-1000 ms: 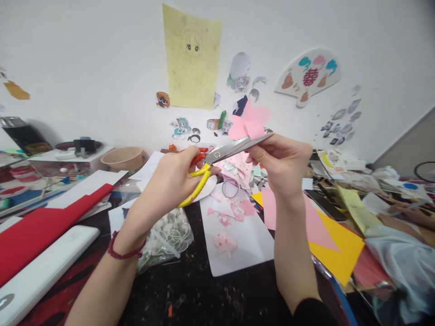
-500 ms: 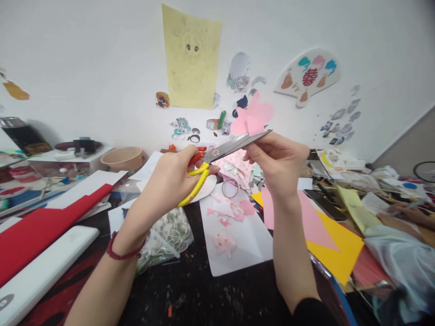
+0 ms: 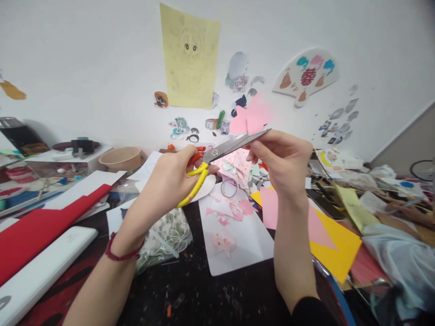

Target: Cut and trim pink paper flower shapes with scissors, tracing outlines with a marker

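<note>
Raised above the table, my left hand (image 3: 173, 174) is closed around the red and yellow handles of a pair of scissors (image 3: 222, 149). The blades point right and lie across the lower edge of a pink paper cutout (image 3: 251, 120) with rounded lobes. My right hand (image 3: 283, 156) pinches at the cutout's lower right, close to the blade tips; the blades partly hide where fingers and paper meet. Below, a white sheet (image 3: 251, 253) carries pink paper scraps (image 3: 233, 210) and a pink flower-like cutout (image 3: 224, 244). A roll of clear tape (image 3: 229, 187) stands behind the scraps.
Pink paper (image 3: 321, 226) and yellow paper (image 3: 340, 253) lie at right. A plastic bag of white cords (image 3: 166, 235), a white power bank (image 3: 50, 271) and red paper (image 3: 44, 231) lie at left. Another person's hand (image 3: 413, 210) shows far right. Drawings hang on the wall.
My right hand has shifted slightly right relative to the scissors, its fingertips a little farther from the blades. The left hand and scissors look nearly unchanged; the whole view has drifted slightly.
</note>
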Tool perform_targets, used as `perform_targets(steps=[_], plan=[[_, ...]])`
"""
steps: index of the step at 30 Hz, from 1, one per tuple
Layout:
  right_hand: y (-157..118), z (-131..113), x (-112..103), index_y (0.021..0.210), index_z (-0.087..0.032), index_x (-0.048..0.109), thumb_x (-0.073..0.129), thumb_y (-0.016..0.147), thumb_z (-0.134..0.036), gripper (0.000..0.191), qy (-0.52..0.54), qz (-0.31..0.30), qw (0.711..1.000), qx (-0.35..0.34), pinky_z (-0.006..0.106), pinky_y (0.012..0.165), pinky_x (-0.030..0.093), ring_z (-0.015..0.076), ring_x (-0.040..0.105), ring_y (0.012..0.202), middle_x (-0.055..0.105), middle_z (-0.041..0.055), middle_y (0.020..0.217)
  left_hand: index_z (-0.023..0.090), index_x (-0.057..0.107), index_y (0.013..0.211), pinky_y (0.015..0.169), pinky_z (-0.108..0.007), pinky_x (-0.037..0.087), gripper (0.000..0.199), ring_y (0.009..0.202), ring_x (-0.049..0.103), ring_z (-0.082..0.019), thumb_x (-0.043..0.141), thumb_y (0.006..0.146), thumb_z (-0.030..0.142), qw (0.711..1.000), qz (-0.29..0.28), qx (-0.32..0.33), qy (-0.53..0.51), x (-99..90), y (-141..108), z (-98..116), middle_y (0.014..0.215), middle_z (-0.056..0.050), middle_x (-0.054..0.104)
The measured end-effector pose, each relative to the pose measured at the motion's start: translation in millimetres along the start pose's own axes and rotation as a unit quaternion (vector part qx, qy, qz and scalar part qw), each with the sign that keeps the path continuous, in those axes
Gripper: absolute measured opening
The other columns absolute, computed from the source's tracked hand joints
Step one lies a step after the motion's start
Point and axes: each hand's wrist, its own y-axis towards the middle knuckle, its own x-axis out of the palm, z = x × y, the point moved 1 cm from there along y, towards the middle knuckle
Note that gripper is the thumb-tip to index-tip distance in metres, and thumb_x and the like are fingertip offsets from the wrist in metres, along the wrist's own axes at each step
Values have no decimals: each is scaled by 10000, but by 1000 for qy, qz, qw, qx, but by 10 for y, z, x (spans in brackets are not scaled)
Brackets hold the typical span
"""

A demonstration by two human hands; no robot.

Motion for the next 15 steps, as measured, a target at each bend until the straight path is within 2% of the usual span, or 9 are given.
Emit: perform_targets(steps=[6,15], plan=[[10,26,23,822,-247,784,769,798,-174,78,26,14,999,-23,251,460,516,88,601,506,728,-26,727,217,383,738,554,-247,264,422,567,352,-104,618,858,547,1000,-2,-1,-21,3,-2,23,629,49,441],[-2,62,65,804,-261,796,765,780,-116,150,46,40,997,-38,240,433,519,87,613,493,722,-38,696,220,356,726,549,-245,256,430,571,331,-102,630,856,526,1000,-1,-1,-27,18,-4,21,624,55,420]])
